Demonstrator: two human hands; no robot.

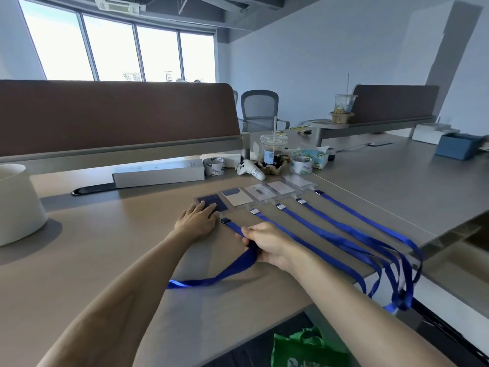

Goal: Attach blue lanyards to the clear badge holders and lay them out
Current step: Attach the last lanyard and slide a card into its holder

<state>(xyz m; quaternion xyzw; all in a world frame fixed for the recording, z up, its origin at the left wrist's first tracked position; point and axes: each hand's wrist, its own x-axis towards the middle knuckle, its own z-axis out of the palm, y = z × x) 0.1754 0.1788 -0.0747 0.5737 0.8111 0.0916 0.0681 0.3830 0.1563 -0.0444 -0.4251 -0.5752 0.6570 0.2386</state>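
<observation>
Head view: left hand presses flat-fingered on the dark badge holder; right hand pinches its blue lanyard.

blue lanyards, dark blue badge card, green bag, brown divider

Open-plan office. Long grey-brown tabletop backed by brown fabric divider panel along far edge. Second desk with matching divider beyond far right corner. Mesh-backed swivel chair behind panel. Wide strip windows with high-rise view. Exposed dark ceiling with cassette air-conditioning unit. Desk clutter at far edge of tabletop: takeaway cup with straw, tape roll, tissue pack. Row of clear badge holders with blue lanyards toward right edge.
</observation>
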